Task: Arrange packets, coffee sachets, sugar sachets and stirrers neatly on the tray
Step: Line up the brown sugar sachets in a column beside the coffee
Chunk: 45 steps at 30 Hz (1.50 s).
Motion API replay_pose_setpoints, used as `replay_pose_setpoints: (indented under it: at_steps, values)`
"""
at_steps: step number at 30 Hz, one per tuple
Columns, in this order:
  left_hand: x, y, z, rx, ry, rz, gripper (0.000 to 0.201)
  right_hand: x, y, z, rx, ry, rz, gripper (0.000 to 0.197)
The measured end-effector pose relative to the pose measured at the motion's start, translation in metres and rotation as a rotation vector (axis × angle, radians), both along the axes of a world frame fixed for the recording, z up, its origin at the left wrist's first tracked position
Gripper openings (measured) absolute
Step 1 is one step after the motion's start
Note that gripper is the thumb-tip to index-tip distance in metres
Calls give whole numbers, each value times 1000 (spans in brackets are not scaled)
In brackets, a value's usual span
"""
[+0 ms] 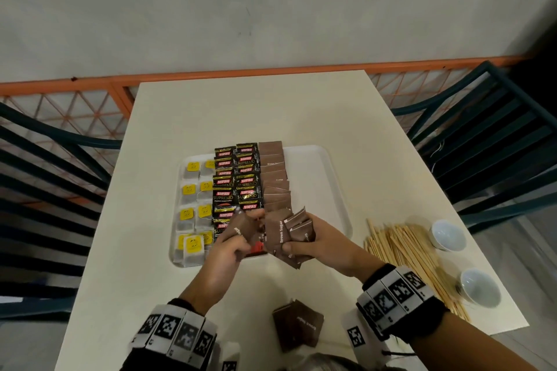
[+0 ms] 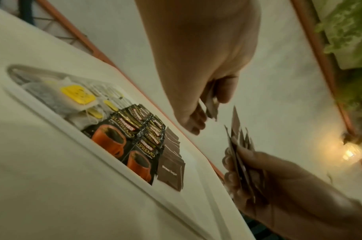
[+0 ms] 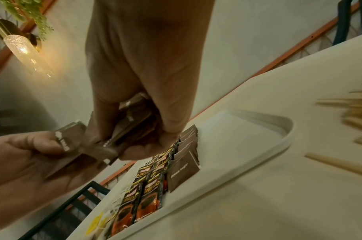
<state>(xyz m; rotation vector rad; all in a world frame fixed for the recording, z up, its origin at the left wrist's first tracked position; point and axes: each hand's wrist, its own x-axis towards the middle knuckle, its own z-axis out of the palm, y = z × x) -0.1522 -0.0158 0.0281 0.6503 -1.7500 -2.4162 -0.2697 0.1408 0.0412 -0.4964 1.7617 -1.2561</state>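
Observation:
The white tray [image 1: 316,166] holds a left column of tea bags [image 1: 193,211] with yellow tags, two rows of black coffee sachets [image 1: 238,181] and a column of brown sugar sachets [image 1: 274,178]. Over the tray's near edge, my left hand [image 1: 241,232] pinches a single brown sugar sachet [image 2: 212,105]. My right hand [image 1: 301,245] grips a fanned bundle of several brown sugar sachets [image 1: 289,235] right beside it. The wooden stirrers [image 1: 404,250] lie in a loose pile on the table to the right of the tray.
A small stack of brown sugar sachets [image 1: 298,325] lies on the table near me. Two white cups [image 1: 447,235] stand beyond the stirrers at the right edge. The tray's right third is bare. Dark chairs flank the table.

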Motion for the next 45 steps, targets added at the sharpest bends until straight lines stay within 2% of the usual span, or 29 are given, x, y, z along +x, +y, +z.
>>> replay_pose_setpoints:
  at_steps: [2, 4, 5, 7, 8, 10, 13, 16, 20, 22, 25, 27, 30, 32, 34, 38, 41, 45]
  values:
    - [2, -4, 0, 95, 84, 125, 62, -3, 3, 4, -21, -7, -42, 44]
    - [1, -6, 0, 86, 65, 197, 68, -5, 3, 9, -67, -4, -60, 39]
    - [0, -3, 1, 65, 45, 195, 61, -5, 1, 12, -92, -1, -57, 38]
    - [-6, 3, 6, 55, -8, 153, 25, -4, -6, 15, -133, 1, -38, 40]
    - [-8, 6, 9, 43, -31, 134, 30, -1, -11, 15, -147, 2, -31, 41]
    - [-13, 10, 10, 59, -71, 107, 62, 4, -22, 12, -169, 10, -28, 46]
    - [-19, 10, 10, 192, -134, 150, 77, 12, -36, 7, -158, 148, -14, 53]
    - [-22, 12, 16, 309, -156, 84, 68, 19, -44, -1, -110, 354, 47, 62]
    - [-20, 10, 17, 279, -208, -49, 22, 29, -49, -8, 162, 711, 186, 74]
    - [-17, 8, 16, 301, -253, -39, 18, 28, -47, -6, 238, 744, 274, 78]
    - [-11, 4, 13, 418, -263, 53, 23, 22, -43, 1, 246, 688, 419, 96]
    - [-7, 0, 11, 434, -249, 84, 23, 20, -37, 3, 208, 605, 407, 102]
    - [5, -11, 11, 365, -247, 126, 23, 22, -16, -5, 221, 550, 327, 87]
    - [14, -21, 10, 341, -224, 149, 20, 29, 4, -19, 298, 550, 427, 75]
    - [22, -28, 8, 302, -216, 157, 19, 40, 24, -34, 398, 560, 563, 73]
    - [28, -34, 5, 256, -227, 184, 18, 52, 37, -54, 533, 693, 703, 67]
    - [31, -34, 0, 279, -255, 240, 19, 52, 31, -54, 564, 711, 708, 55]
    - [33, -28, -1, 247, -291, 230, 21, 42, 23, -42, 535, 557, 591, 31]
